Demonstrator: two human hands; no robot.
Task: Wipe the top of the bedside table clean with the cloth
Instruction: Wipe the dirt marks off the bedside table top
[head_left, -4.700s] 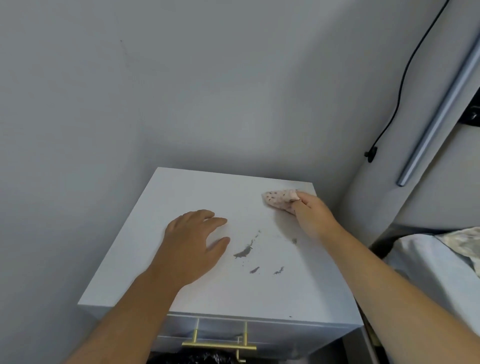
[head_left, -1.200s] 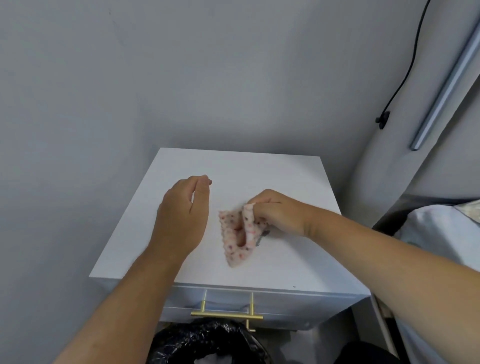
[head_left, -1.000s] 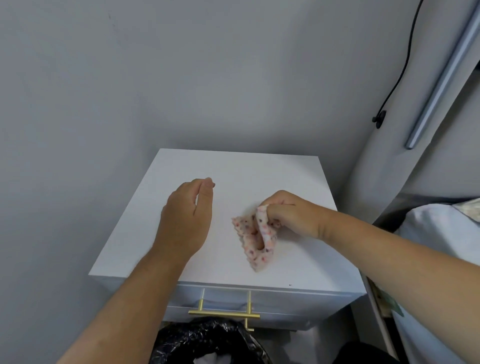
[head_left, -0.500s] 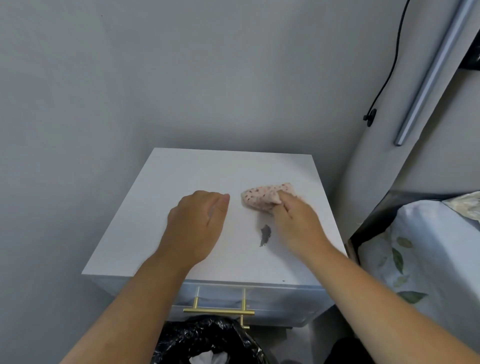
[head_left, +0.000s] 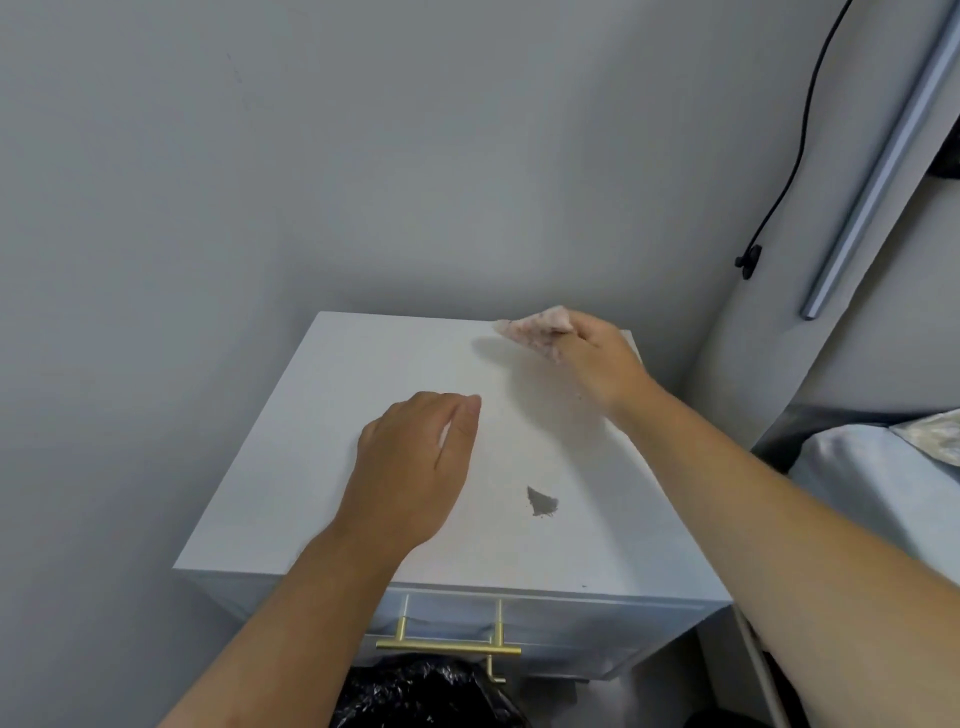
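The white bedside table (head_left: 322, 415) stands in a corner against grey walls. A small pile of dark grey dirt (head_left: 541, 502) lies on its top, right of centre and toward the front. My right hand (head_left: 597, 358) is at the far right corner of the top, shut on a pink spotted cloth (head_left: 535, 326) that looks slightly lifted, with a shadow beneath it. My left hand (head_left: 415, 467) rests on the middle of the top, fingers together and slightly curled, holding nothing.
A gold drawer handle (head_left: 449, 647) sits on the table front. Below it is a black bin bag (head_left: 421, 693). A bed with pale bedding (head_left: 883, 493) lies to the right. On the right wall hang a black cable (head_left: 789, 171) and a metal rail (head_left: 878, 166).
My right hand has carried the cloth from the middle of the top back to the far right corner. The dirt, wiped into one small pile, stays near the front. My left hand barely moved.
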